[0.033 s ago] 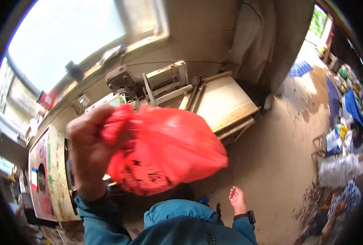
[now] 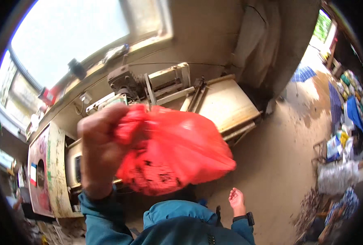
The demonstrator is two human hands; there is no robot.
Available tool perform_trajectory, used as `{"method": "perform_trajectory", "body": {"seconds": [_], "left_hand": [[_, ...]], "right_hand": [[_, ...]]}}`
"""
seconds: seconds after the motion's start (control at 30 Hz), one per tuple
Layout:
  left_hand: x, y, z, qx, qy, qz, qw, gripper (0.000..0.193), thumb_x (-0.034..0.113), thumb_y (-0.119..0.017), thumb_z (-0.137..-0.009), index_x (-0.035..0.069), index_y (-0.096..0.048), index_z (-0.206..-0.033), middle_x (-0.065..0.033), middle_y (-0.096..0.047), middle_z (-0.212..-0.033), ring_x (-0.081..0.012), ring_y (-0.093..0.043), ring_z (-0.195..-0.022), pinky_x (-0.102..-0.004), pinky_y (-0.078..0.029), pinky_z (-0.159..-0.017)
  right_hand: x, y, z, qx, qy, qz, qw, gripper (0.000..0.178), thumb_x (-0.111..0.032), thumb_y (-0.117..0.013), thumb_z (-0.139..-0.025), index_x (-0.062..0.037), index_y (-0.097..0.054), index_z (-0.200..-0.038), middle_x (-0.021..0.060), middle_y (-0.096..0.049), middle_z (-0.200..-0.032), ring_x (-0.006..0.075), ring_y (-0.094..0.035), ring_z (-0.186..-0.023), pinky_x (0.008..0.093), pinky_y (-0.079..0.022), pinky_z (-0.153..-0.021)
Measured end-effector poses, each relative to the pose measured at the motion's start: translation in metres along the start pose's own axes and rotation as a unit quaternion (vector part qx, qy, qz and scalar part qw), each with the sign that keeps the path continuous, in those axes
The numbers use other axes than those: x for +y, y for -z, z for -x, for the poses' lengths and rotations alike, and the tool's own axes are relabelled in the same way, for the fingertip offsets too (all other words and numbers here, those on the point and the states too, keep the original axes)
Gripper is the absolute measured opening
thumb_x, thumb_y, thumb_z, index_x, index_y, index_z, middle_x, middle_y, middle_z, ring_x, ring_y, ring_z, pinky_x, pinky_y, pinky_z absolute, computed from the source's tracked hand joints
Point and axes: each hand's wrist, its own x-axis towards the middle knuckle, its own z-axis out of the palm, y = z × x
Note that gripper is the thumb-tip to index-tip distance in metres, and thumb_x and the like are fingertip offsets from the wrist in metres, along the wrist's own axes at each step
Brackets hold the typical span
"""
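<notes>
Raised in front of me, my left hand (image 2: 102, 149) is closed round the gathered neck of a red plastic bag (image 2: 185, 147). The bag bulges out to the right of the fist and has dark printing low on its side. Whatever it holds is hidden. Low at the right, beside my body, my right hand (image 2: 236, 199) hangs with its palm partly showing. Its fingers are loosely bent and a little apart, with nothing in them.
Behind the bag stands a dusty machine with a motor (image 2: 122, 79), next to a pale wooden table (image 2: 228, 104). A worn cabinet (image 2: 55, 171) is at the left, under a bright window (image 2: 71, 41). Bags and piled goods (image 2: 336, 179) line the right side; an umbrella (image 2: 303, 74) lies near the doorway.
My left hand and the red bag have shifted slightly to the right in view. My right hand stays almost where it was.
</notes>
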Motion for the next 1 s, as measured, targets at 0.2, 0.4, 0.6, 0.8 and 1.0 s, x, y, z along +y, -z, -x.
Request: {"method": "perform_trajectory", "body": {"seconds": [0.2,0.4,0.6,0.8,1.0], "left_hand": [[-0.019,-0.079,-0.033,-0.025,-0.080,-0.009,0.996,0.016,-0.001,-0.061,-0.061,-0.001,-0.054,-0.075,-0.0122,-0.052,-0.062,-0.0199,-0.054,-0.057,-0.0281,-0.042,-0.051],[-0.052,-0.149,-0.104,0.018,-0.127,0.021,0.991,0.020,0.006,-0.067,-0.063,-0.002,-0.054,-0.074,-0.0123,-0.051,-0.062,-0.0191,-0.051,-0.055,-0.0270,-0.041,-0.051],[-0.079,-0.178,-0.188,0.105,-0.041,0.040,0.993,0.009,-0.002,-0.056,-0.065,-0.003,-0.054,-0.074,-0.0129,-0.055,-0.065,-0.0208,-0.054,-0.059,-0.0282,-0.042,-0.050],[-0.100,-0.180,-0.254,0.264,0.021,0.003,0.964,0.008,0.005,-0.060,-0.070,-0.002,-0.058,-0.072,-0.0091,-0.056,-0.056,-0.0107,-0.054,-0.050,-0.0248,-0.042,-0.045],[-0.114,-0.151,-0.293,0.378,0.008,-0.194,0.905,0.012,0.012,-0.057,-0.068,0.001,-0.061,-0.070,-0.0129,-0.057,-0.053,-0.0201,-0.057,-0.049,-0.0312,-0.042,-0.049]], "right_hand": [[-0.063,-0.009,-0.060,-0.034,-0.003,0.027,0.999,0.014,-0.018,-0.049,-0.075,-0.0106,-0.054,-0.086,0.0008,-0.054,-0.069,0.0137,-0.048,-0.060,0.0270,-0.039,-0.053],[-0.153,-0.022,-0.076,0.008,0.009,0.037,0.999,0.013,-0.018,-0.051,-0.074,-0.0115,-0.055,-0.085,-0.0009,-0.053,-0.068,0.0125,-0.047,-0.060,0.0273,-0.038,-0.052],[-0.209,0.007,-0.139,-0.011,-0.018,0.046,0.999,0.012,-0.019,-0.052,-0.074,-0.0115,-0.055,-0.082,-0.0009,-0.053,-0.066,0.0121,-0.047,-0.059,0.0270,-0.038,-0.052],[-0.263,-0.023,-0.189,0.011,-0.083,0.102,0.991,0.013,-0.022,-0.051,-0.073,-0.0117,-0.053,-0.080,0.0008,-0.052,-0.068,0.0128,-0.047,-0.060,0.0255,-0.037,-0.052],[-0.329,-0.084,-0.222,-0.044,-0.092,0.185,0.977,0.012,-0.020,-0.051,-0.075,-0.0109,-0.055,-0.081,0.0005,-0.055,-0.066,0.0129,-0.050,-0.059,0.0270,-0.040,-0.051]]}}
